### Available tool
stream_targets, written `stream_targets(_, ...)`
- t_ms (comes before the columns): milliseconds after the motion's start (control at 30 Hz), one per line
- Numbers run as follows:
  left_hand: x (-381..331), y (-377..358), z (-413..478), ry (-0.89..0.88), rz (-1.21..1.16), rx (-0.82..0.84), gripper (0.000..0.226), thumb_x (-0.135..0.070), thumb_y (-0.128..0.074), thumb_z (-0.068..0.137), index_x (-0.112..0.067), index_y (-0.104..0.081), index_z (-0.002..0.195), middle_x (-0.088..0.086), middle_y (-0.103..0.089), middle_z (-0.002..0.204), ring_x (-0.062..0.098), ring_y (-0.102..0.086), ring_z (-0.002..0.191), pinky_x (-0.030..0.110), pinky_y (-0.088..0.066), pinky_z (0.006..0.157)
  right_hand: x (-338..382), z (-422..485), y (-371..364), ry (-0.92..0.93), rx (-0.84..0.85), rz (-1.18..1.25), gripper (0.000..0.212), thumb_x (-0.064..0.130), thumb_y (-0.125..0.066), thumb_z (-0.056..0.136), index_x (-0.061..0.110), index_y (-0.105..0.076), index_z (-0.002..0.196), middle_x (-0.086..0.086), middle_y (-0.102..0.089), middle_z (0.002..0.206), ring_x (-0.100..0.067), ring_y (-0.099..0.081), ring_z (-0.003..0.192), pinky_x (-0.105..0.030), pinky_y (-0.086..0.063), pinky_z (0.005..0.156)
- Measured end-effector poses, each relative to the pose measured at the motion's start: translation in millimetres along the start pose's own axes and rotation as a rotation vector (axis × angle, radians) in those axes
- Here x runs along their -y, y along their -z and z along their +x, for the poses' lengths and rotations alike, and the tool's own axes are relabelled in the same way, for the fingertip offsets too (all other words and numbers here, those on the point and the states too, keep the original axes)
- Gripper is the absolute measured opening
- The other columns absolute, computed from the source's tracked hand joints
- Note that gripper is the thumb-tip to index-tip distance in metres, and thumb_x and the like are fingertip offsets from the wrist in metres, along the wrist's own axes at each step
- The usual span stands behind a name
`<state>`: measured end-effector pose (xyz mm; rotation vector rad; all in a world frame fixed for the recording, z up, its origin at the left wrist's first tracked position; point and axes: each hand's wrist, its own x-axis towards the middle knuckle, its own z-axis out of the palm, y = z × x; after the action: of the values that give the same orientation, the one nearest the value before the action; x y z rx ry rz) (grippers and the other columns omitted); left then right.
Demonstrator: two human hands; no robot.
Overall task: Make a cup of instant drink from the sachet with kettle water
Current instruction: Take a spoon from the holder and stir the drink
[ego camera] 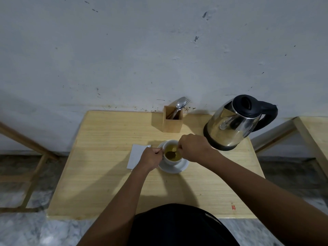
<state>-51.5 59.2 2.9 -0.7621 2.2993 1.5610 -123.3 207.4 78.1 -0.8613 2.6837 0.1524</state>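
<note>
1. The right hand (193, 147) is closed around the handle of a spoon (173, 153), fingers curled at the far right rim of the cup (172, 153).
2. The spoon's bowl sits in the drink near the middle of the cup; its handle runs up and to the right into the fist, so its long axis slants from the cup's centre toward the right hand.
3. The left hand (150, 158) is closed at the cup's left side, fingers pinched where the handle would be; the handle itself is hidden, so I cannot tell exactly how it is gripped.
4. The white cup holds a yellow-green liquid with a darker patch around the spoon bowl. It stands upright on a white saucer (179, 167) near the middle of the wooden surface (106, 174).
5. A flat white paper piece (136, 155) lies just left of the cup, partly under the left hand; I cannot tell whether it is the sachet.
6. Behind the cup, a square wooden holder (173, 121) stands upright with a spoon and fork leaning toward the wall.
7. To the right stands a steel kettle (234, 125), black lid closed, black handle pointing right, spout toward the left.
</note>
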Motion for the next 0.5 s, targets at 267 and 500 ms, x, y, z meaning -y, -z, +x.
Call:
stream_targets(267, -1.0, -1.0, -1.7, -0.011, -0.012, -0.008, 0.031, -0.024, -0.05, 0.097, -0.008, -0.066, 0.118, 0.011, -0.068, 0.09, 0.021, -0.06, 0.069, 0.041, -0.057, 0.076, -4.2, -1.5, 0.0, -0.074, -0.078, -0.058, 0.02, 0.021, -0.052, 0.096, 0.016, -0.066, 0.11, -0.004, -0.069, 0.094, -0.02, -0.061, 0.072, -0.029, -0.042, 0.058)
stream_targets(500, -0.9, -2.0, -2.4, -0.003, 0.0, -0.002, 0.033, -0.027, -0.05, 0.097, -0.011, -0.065, 0.121, 0.013, -0.073, 0.098, 0.027, -0.067, 0.091, 0.044, -0.058, 0.084, -5.5, -6.7, 2.0, -0.046, 0.012, -0.009, 0.019, 0.027, -0.057, 0.092, 0.014, -0.063, 0.106, -0.003, -0.067, 0.092, -0.019, -0.062, 0.075, -0.028, -0.044, 0.059)
